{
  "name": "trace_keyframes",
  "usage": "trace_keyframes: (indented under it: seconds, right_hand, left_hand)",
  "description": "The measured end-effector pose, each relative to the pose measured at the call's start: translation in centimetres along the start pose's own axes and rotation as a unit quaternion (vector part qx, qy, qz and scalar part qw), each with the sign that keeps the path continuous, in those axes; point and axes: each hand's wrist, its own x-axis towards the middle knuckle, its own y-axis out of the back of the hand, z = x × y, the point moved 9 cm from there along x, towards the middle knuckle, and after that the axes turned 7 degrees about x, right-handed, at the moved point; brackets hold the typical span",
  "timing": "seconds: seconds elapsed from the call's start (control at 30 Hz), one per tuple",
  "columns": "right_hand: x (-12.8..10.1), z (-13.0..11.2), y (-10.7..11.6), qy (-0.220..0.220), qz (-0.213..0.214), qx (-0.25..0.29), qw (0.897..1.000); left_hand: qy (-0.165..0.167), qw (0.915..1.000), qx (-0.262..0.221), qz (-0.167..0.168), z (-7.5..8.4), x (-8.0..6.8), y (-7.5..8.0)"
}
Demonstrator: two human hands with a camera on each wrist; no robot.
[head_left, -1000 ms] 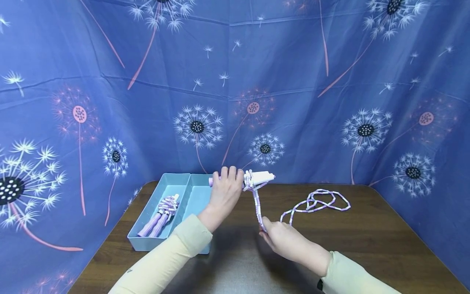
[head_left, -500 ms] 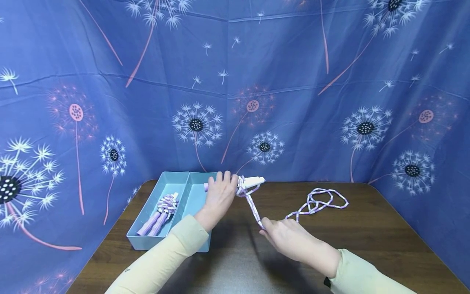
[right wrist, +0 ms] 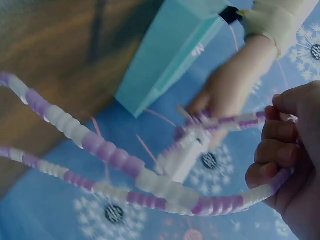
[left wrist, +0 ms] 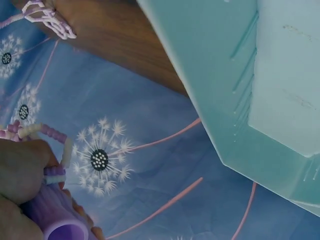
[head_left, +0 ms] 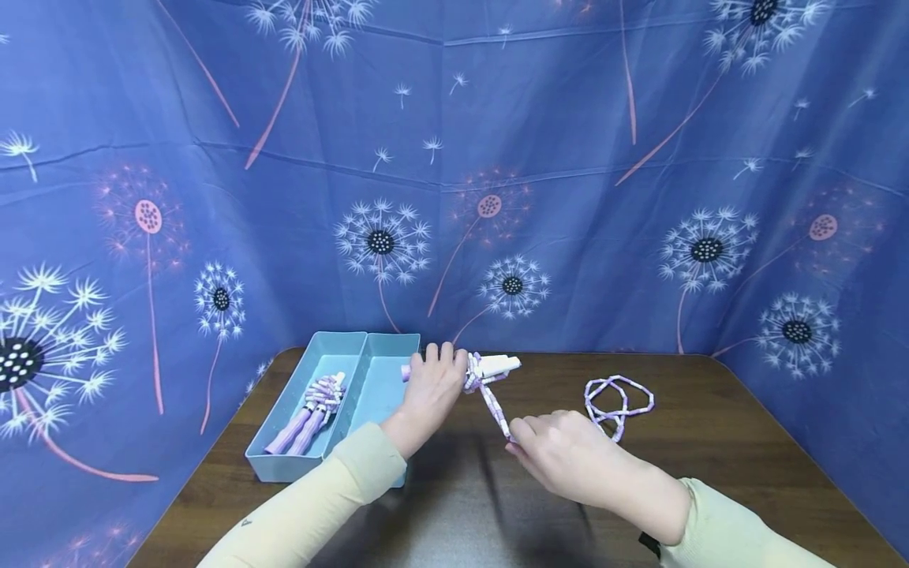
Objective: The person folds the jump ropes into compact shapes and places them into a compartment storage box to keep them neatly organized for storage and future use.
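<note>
My left hand (head_left: pixel 435 386) grips the handles of a beaded jump rope, with a purple end showing on one side and a white end (head_left: pixel 500 365) on the other. Purple and white beaded cord (head_left: pixel 473 377) is wound around the handles. In the left wrist view, the hollow end of a purple handle (left wrist: pixel 65 231) sticks out below the fingers. My right hand (head_left: pixel 568 450) pinches the beaded cord (head_left: pixel 493 406) that runs from the wrap. From this hand the rest of the cord (right wrist: pixel 115 160) trails off, curving across the right wrist view.
Loose loops of the cord (head_left: pixel 619 377) lie on the brown table (head_left: pixel 710 457) at right. A pale blue two-compartment tray (head_left: pixel 284 471) stands at left. In its left compartment rests another jump rope (head_left: pixel 312 414), wrapped in a bundle. A blue dandelion-print cloth (head_left: pixel 568 197) hangs behind.
The loose loops on the table have been drawn leftward and toward me, and have shrunk. The handles shifted left, then slightly back right. My right hand moved slightly right, still pinching the cord.
</note>
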Motion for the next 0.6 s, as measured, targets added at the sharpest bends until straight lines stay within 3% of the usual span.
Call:
trace_keyframes:
  seconds: [0.2,0.37,0.6]
  right_hand:
    - [0.8,0.3,1.8,0.048,0.007,-0.048,0.998]
    - [1.5,1.0,2.7,0.062,-0.008,-0.083,0.995]
    - [2.3,1.9,4.1,0.099,-0.008,-0.117,0.988]
  left_hand:
    - [-0.015,0.9994,0.004,-0.03,0.6,-0.2,-0.1]
    - [-0.022,0.9981,0.0,-0.057,1.2,-0.4,0.0]
    - [-0.06,0.9964,0.027,-0.054,2.6,-0.8,1.0]
